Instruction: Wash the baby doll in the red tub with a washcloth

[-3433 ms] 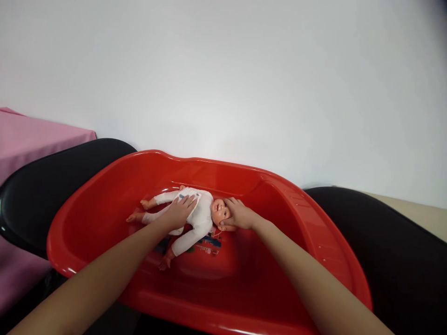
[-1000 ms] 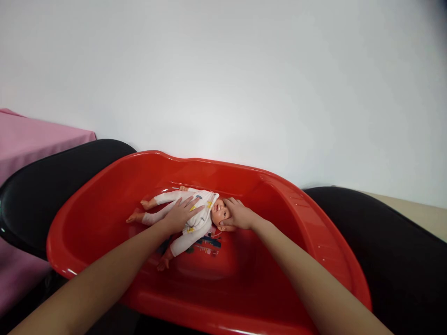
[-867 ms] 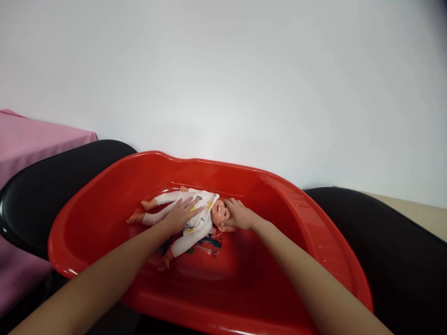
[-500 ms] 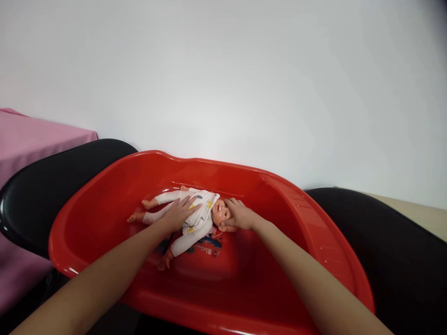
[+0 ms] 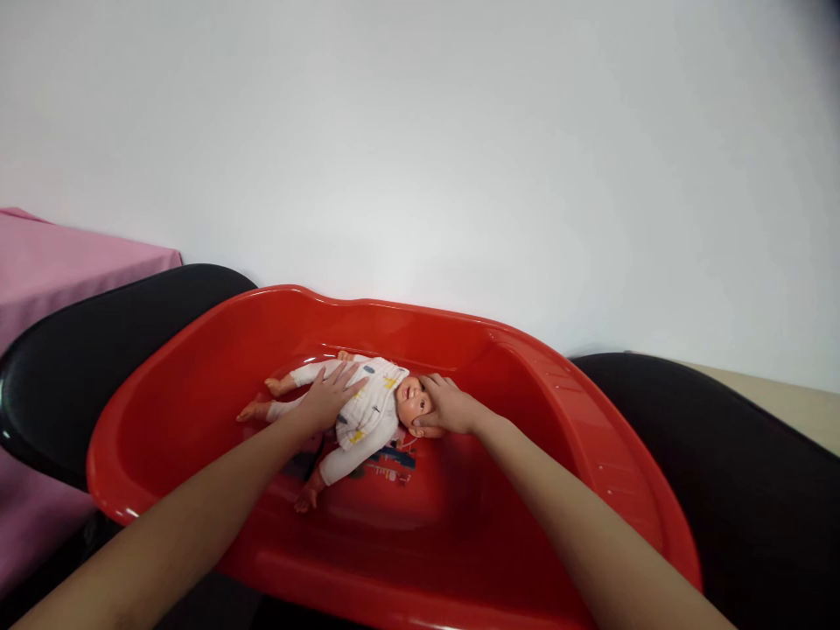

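Down in the bottom of a red plastic tub lies a baby doll on its back, dressed in a white printed suit, head toward the right end and bare feet toward the left. The left hand rests flat on the doll's belly and hips, fingers spread wide, gripping nothing. The right hand cups the doll's head, fingers curved over its crown and thumb under the cheek, so the face shows just beside the hand. One doll arm stretches toward the near wall over a coloured print on the tub floor. Black glossy shapes flank the tub on both sides. A pink cloth sits at far left, and a white wall rises behind.
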The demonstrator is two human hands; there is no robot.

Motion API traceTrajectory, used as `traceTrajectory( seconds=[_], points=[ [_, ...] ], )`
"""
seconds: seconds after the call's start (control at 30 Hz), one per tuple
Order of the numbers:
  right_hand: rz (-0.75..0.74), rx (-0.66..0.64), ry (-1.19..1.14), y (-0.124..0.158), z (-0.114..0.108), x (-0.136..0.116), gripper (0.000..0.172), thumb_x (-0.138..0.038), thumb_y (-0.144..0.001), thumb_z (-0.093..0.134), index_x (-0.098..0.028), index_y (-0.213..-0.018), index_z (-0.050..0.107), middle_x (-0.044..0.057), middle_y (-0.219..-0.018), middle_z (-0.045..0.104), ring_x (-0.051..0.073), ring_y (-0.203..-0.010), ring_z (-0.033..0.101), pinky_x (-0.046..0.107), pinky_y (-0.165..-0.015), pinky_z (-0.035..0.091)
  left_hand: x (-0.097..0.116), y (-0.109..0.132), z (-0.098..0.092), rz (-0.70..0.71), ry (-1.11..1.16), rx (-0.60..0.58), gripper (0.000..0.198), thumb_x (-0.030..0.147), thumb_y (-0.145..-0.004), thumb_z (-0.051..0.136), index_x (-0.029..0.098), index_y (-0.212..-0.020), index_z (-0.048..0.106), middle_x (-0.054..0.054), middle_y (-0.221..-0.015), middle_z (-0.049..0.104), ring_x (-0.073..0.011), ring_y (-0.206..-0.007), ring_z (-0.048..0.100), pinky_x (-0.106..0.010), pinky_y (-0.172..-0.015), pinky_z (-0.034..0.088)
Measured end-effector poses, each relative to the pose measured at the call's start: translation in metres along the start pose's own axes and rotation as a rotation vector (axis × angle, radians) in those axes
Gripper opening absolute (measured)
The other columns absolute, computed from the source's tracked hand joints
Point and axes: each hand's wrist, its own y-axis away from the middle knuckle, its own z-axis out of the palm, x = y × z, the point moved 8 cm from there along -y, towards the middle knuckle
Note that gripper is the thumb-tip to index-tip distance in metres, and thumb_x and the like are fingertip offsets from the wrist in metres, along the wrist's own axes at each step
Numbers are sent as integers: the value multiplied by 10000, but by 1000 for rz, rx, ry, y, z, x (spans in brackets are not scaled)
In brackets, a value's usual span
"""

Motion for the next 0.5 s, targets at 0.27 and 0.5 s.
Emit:
traceTrajectory(
  seconds=[0.27, 0.5],
  points=[
    [-1, 2, 6, -1, 0, 2, 829, -525, -673, 791, -198, -1366, 475, 142, -1328, 515, 343, -1242, 451, 446, -1045, 398, 42, -3, -28, 204, 93, 43, 601, 204, -911, 389, 238, -1511, 379, -77, -1609, 361, -288, -1496, 285, -507, -1213, 246],
    [-4, -2, 17, -2, 0, 2, 843, -523, -689, 785, -190, -1390, 454, 147, -1354, 503, 342, -1274, 433, 446, -1064, 380, 40, -4, -22, 259, 194, -31, 638, 233, -888, 426, 226, -1524, 365, -84, -1632, 309, -270, -1515, 245, -466, -1221, 240]
  ],
)
